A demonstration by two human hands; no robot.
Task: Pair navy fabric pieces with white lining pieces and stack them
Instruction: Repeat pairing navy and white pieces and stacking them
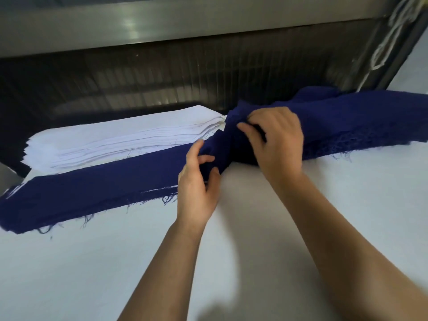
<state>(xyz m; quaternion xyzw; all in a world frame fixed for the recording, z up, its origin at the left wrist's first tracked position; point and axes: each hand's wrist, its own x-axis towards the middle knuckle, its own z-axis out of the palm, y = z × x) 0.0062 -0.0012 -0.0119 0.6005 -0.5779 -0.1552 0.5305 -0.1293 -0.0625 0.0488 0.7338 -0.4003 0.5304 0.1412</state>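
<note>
Separating a piece, I judge: at the counter's (254, 239) middle the left hand (196, 184) grips the navy fabric (92, 188) and the right hand (275, 140) pinches its bunched folds. The lining stack (115, 137) sits toward the far-left edge. Next, peel one piece free.

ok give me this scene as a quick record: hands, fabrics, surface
left hand: grips the navy fabric at its bunched middle
right hand: pinches the same bunch
navy fabric: flat and frayed at left, rumpled heap at right
white lining stack: behind the flat navy part, no hand on it
table: white
</note>
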